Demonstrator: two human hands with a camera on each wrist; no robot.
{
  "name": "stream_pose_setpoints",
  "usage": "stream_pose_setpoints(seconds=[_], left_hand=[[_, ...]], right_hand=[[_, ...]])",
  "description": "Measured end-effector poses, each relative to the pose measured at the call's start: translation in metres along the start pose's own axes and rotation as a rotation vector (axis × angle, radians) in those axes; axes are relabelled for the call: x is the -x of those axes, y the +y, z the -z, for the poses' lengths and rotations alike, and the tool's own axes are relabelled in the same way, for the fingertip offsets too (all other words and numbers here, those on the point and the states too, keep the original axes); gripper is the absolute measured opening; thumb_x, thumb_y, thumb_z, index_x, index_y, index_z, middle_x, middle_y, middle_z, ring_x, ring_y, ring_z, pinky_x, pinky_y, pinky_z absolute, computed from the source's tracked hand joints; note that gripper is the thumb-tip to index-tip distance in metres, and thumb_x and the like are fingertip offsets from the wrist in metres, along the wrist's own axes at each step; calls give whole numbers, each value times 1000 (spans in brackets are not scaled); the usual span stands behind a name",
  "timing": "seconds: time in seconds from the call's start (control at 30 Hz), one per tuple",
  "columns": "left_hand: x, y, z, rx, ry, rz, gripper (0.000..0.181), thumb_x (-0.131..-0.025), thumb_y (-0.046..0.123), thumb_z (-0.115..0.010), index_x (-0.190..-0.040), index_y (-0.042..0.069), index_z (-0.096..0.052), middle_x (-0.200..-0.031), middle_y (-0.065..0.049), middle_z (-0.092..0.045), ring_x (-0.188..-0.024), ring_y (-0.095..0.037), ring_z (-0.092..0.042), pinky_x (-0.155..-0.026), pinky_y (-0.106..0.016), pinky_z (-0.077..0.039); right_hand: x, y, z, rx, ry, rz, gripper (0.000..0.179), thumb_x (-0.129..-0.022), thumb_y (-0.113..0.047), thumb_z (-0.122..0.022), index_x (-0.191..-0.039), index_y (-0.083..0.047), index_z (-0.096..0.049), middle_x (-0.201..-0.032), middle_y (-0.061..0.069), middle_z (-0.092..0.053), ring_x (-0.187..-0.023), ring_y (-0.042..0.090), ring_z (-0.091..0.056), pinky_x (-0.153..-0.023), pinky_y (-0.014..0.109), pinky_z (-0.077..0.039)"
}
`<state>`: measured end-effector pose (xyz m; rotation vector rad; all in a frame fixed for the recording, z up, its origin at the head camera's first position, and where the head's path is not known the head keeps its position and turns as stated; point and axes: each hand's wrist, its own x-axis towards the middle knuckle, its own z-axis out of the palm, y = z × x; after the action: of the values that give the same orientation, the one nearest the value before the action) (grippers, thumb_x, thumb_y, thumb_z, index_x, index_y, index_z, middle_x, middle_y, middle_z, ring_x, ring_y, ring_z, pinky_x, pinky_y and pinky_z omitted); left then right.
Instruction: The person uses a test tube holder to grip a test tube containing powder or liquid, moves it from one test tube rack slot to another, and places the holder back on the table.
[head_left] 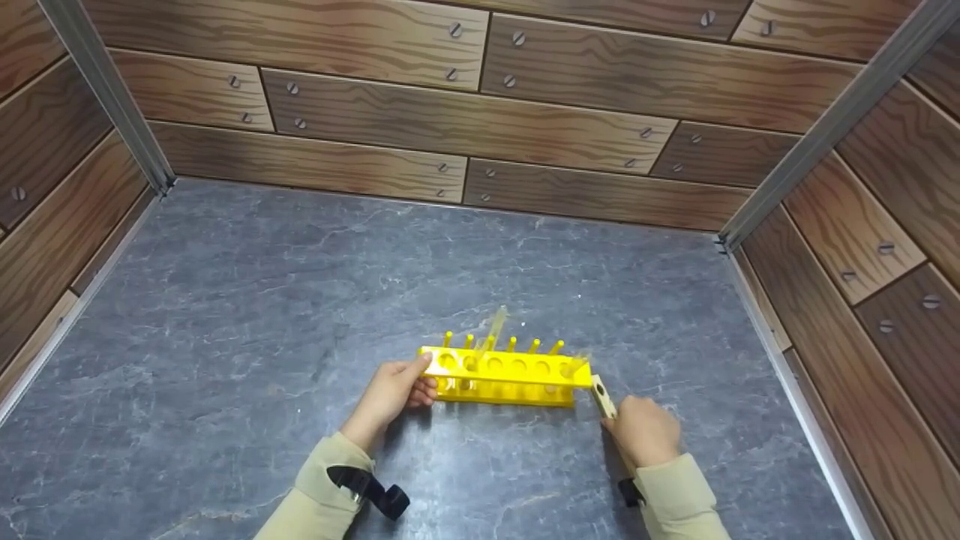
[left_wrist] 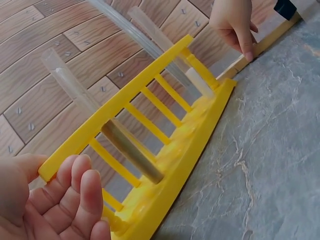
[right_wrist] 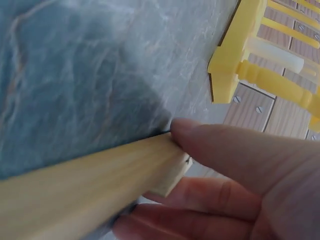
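A yellow test tube rack [head_left: 517, 369] stands in front of me. My left hand [head_left: 396, 390] grips its left end, thumb on the top bar and fingers below. A clear test tube [left_wrist: 65, 75] with brown contents [left_wrist: 132, 152] leans in the rack near that hand. At the far end, another clear tube [left_wrist: 150, 30] has something white [left_wrist: 200, 82] at its bottom. My right hand [head_left: 646, 431] pinches a pale wooden test tube clamp [head_left: 602, 397] between thumb and fingers. The clamp's holed tip is close to the rack's right end, and its long handle runs back under the wrist.
The rack and clamp are on a dark grey marbled tabletop [head_left: 375, 300]. Wood-patterned panels [head_left: 375, 105] wall it in at the back and both sides, with metal corner posts [head_left: 817, 127] between them. Black straps [head_left: 367, 491] circle both wrists.
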<state>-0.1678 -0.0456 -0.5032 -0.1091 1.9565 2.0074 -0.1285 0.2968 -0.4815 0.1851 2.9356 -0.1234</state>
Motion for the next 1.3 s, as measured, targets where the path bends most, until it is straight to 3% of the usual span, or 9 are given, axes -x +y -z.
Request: stream_pose_setpoints(seconds=[0.6,0.73,0.87,1.1,1.3], left_hand=[[1,0,-2,31,8,5,46,-97,31,-50,-82,-10,-64,-62,-3,-63,-53,-11,-60,-57,-27,-51],[3,0,-3,25,23,-2,47,-95,36,-51,-80,-7,-65,-61,-1,-63,-53,-10,-60,-57,-25,-50],[2,-2,-3,22,26,-7,48,-95,37,-51,-79,-6,-65,-61,-1,-63,-53,-10,-59,-57,-25,-51],[2,-3,-3,30,25,-11,47,-96,35,-50,-78,-6,-65,-61,-2,-63,-52,-10,-59,-56,-25,-51],[2,-3,-2,24,21,-6,47,-96,35,-50,-78,-5,-64,-62,-2,-63,-53,-10,-59,-57,-25,-51]], right_hand=[[-2,19,1,-139,72,5,27,-85,-21,-64,-62,-10,-54,-55,1,-46,-47,17,-41,-42,30,-31],[-1,22,-1,-187,155,40,18,-86,-18,-63,-82,-1,-63,-58,2,-49,-47,16,-43,-41,31,-33],[0,25,-5,-238,246,91,29,-88,-14,-60,-109,7,-60,-63,5,-55,-47,16,-44,-42,31,-36],[3,26,-10,-281,307,116,33,-93,-13,-54,-117,10,-55,-81,13,-58,-58,20,-49,-51,37,-43],[7,27,-10,-289,347,147,28,-93,-14,-58,-109,8,-59,-71,10,-57,-54,19,-50,-50,38,-43]])
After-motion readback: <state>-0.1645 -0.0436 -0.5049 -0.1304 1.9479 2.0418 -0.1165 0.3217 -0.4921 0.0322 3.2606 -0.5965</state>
